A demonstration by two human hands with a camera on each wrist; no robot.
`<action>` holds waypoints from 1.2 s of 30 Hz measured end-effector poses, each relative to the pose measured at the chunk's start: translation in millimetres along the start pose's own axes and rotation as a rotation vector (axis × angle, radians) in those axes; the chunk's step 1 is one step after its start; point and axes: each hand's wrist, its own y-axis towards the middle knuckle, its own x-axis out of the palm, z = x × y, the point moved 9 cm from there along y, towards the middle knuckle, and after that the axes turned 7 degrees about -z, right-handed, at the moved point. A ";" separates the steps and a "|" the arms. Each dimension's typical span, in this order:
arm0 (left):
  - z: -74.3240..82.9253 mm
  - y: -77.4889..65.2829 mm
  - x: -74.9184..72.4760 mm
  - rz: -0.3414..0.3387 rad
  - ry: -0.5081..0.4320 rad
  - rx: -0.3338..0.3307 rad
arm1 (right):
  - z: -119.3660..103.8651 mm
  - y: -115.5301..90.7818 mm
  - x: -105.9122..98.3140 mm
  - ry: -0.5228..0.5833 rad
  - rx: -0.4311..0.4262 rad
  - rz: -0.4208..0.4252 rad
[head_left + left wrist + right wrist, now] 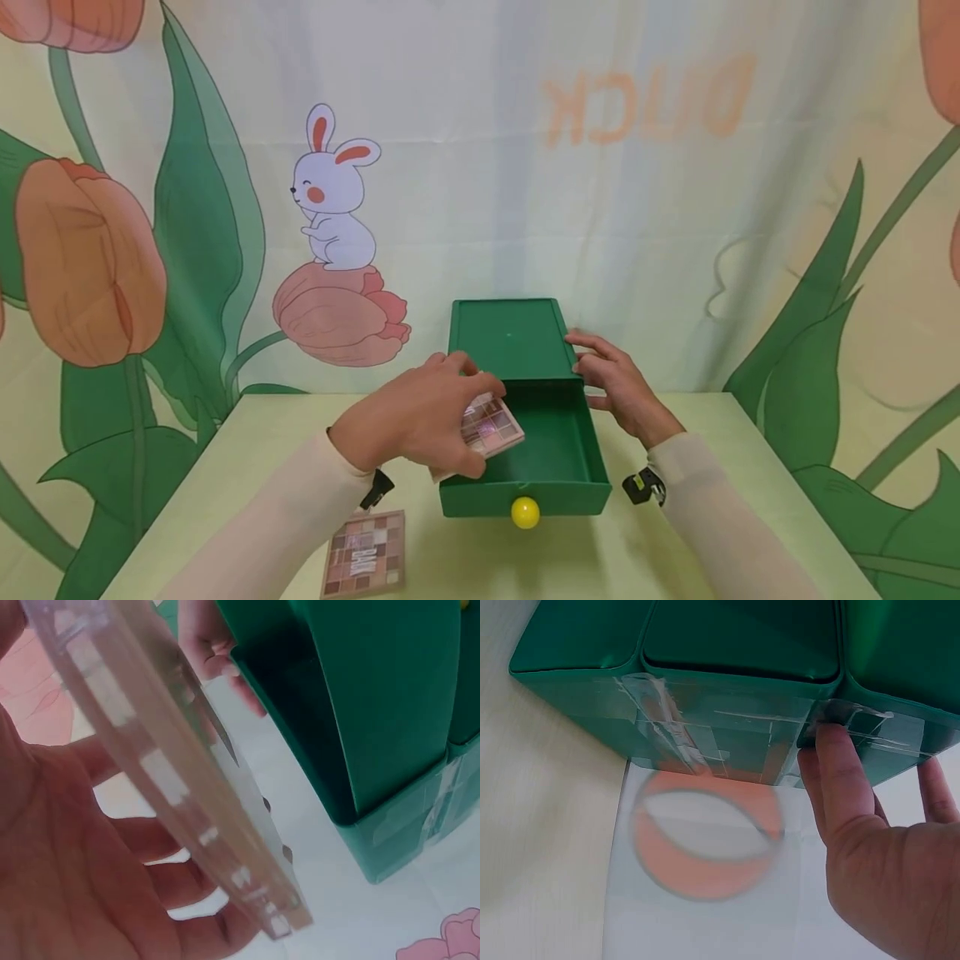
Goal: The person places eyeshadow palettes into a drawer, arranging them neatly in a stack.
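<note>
In the head view my left hand (420, 417) grips an eyeshadow palette (495, 427) between thumb and fingers, tilted above the left side of a pulled-out drawer (480, 500). The left wrist view shows the palette (172, 780) edge-on, its case clear-sided, with the fingers behind it. The green drawer box (510, 337) stands at the back of the table, and its drawer front carries a yellow round knob (525, 512). My right hand (622, 387) touches the box's right side with its fingertips. In the right wrist view those fingers (840, 772) press against the taped green wall.
A second, larger eyeshadow palette (365, 554) lies on the table left of the drawer. Clear tape strips (682, 727) run across the side of the box. A printed curtain (510, 208) with tulips and a rabbit hangs right behind the table.
</note>
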 end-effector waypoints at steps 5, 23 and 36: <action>10.4 14.7 3.3 -0.048 -0.015 0.098 | 4.9 0.6 -0.8 0.002 0.010 0.004; 35.6 63.5 23.0 -0.215 -0.040 0.248 | 4.5 0.6 -1.0 0.026 0.007 0.001; 49.5 84.0 50.4 -0.296 -0.021 0.328 | 5.5 0.4 -2.7 0.013 -0.002 0.005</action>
